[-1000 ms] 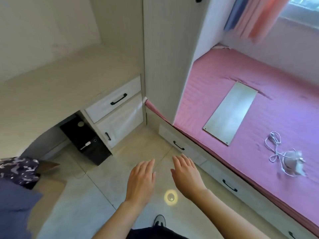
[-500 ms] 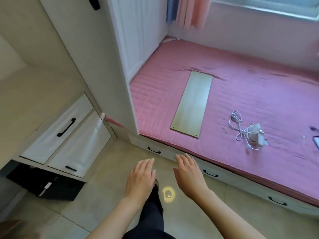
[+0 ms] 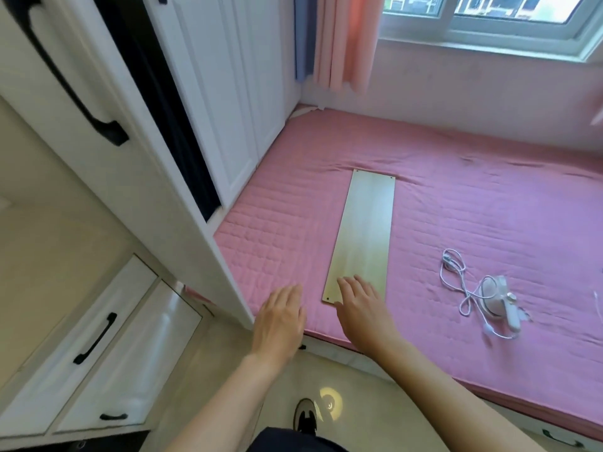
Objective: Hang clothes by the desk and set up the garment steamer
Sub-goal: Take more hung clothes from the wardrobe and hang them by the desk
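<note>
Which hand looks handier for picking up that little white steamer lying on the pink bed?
Probably the right hand: the steamer lies on its side of the bed, with nothing between. The left hand is farther off. Both are open.

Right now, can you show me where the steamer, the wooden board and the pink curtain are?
garment steamer (image 3: 494,296): head view, on its white body.
wooden board (image 3: 363,236): head view, middle of its flat face.
pink curtain (image 3: 346,37): head view, on its hanging folds.
</note>
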Demonstrator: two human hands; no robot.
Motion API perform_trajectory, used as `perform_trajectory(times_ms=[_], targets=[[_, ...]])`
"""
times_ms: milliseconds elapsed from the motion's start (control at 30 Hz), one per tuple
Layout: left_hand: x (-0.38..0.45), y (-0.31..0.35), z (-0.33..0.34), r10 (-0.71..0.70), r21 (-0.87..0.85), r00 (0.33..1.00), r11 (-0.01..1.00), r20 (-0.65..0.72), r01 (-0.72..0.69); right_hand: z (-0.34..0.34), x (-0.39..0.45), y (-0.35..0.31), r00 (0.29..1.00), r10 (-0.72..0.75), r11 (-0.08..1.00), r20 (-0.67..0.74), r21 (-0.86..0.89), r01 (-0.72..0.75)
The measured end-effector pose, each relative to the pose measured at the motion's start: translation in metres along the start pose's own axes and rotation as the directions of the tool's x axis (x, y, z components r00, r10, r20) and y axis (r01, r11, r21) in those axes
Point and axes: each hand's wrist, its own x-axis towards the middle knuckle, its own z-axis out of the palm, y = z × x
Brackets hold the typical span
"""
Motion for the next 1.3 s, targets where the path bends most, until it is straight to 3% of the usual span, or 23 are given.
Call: perform_trajectory(times_ms=[267,567,1000,1300], targets=[[0.092,-0.011,-0.010,-0.084,-0.036,0.996,0.996,-0.041,0.082,-0.001,0.090,0.025,1.000,-0.018,1.000,-0.009,0.025,0.018],[0.178,-0.021,-0.028,-0.367,-0.152,0.920,0.926,-0.137,0.346,-0.006,0.207,0.048,0.969,-0.242,0.967,-0.046,0.067,0.245],[0.285,-0.053,-0.099,-0.638,-0.227,0.673,0.767,-0.374,0.601,-0.037,0.367,0.033,0.805,-0.583,0.801,-0.111,0.086,0.592],[0.337,-0.106,-0.176,-0.620,-0.134,0.587,0.738,-0.520,0.661,-0.083,0.468,-0.004,0.677,-0.711,0.691,-0.189,-0.008,0.723]])
